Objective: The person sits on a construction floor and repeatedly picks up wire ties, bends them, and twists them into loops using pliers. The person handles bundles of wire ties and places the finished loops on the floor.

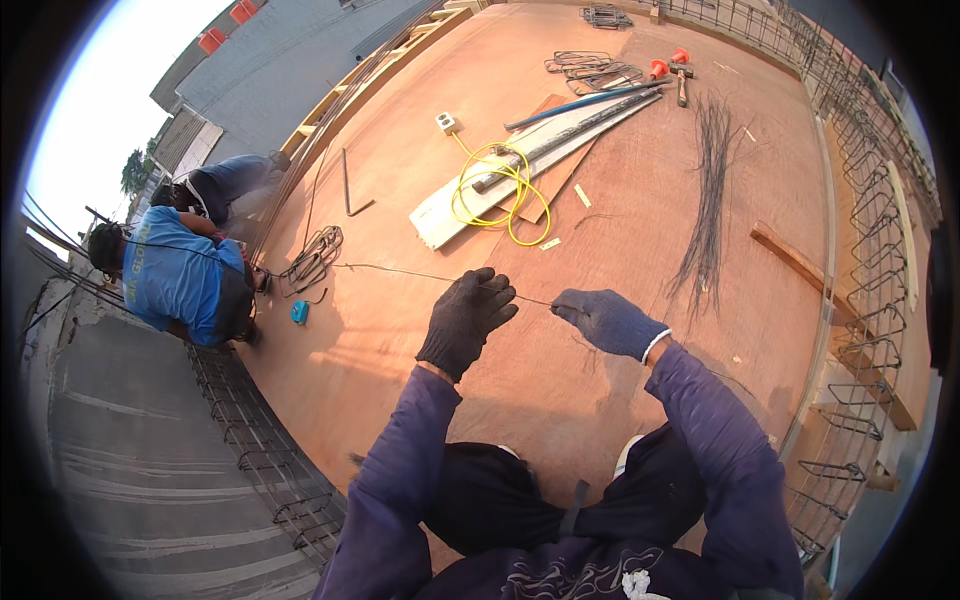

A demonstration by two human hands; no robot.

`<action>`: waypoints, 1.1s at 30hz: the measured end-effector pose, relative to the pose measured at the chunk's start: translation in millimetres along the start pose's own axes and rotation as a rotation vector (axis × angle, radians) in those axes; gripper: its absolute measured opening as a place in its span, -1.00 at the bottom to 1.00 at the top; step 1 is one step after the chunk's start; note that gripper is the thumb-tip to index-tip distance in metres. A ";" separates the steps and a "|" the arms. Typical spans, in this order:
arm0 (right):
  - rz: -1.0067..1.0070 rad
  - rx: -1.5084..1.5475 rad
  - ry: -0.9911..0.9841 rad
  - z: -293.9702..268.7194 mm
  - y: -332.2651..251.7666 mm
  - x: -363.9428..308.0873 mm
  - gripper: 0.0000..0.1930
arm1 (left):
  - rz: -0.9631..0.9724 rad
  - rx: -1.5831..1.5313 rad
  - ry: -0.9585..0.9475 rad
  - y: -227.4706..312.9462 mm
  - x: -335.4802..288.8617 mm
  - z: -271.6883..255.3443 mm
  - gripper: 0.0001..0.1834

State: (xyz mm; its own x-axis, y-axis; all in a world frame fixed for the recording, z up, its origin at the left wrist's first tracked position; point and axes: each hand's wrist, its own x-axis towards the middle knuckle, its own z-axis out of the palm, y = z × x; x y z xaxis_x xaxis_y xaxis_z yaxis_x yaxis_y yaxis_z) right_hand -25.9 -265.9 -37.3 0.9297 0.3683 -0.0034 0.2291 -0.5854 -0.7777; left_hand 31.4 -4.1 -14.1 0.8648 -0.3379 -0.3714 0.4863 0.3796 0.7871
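Observation:
A thin wire (pixel 390 268) runs across the plywood from a dark looped bundle (pixel 312 258) on the left toward my hands. My left hand (pixel 468 318), in a black glove, is open beside the wire, fingers stretched out. The wire passes at its fingers; whether they touch it I cannot tell. My right hand (pixel 612 322), in a grey-blue glove with a white cuff edge, is closed in a pinch on the wire to the right of the left hand. Between the two hands the wire looks taut.
Before me on the plywood deck (pixel 390 210) lie a yellow cord (pixel 520 235), a pale plank (pixel 437 222), a hammer (pixel 682 85) and a bundle of thin wires (pixel 708 190). Rebar cages (pixel 865 330) edge the deck. Two people crouch at left, one in a blue shirt (pixel 180 270).

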 end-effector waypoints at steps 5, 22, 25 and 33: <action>0.065 -0.082 0.000 12.8 7.9 10.2 -0.69 | 0.036 -0.033 0.060 -5.7 10.9 -25.4 -0.56; -0.049 -0.112 0.039 35.2 -12.7 47.4 -0.78 | 0.078 0.058 -0.021 -4.8 -5.4 -24.6 -0.50; -0.063 -0.117 0.061 34.9 -12.2 45.8 -0.77 | 0.099 0.156 -0.046 -10.8 -1.4 -20.7 -0.45; -0.088 -0.137 0.100 32.3 -9.6 40.4 -0.78 | 0.003 -0.036 -0.080 -9.1 11.7 -33.2 -0.59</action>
State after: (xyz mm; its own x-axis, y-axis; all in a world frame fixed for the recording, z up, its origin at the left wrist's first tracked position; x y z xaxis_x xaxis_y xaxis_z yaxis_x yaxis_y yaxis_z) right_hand 0.1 -222.1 -50.3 0.9268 0.3529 0.1284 0.3415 -0.6499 -0.6790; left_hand 41.2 17.1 -41.9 0.8541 -0.4040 -0.3276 0.4893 0.4107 0.7694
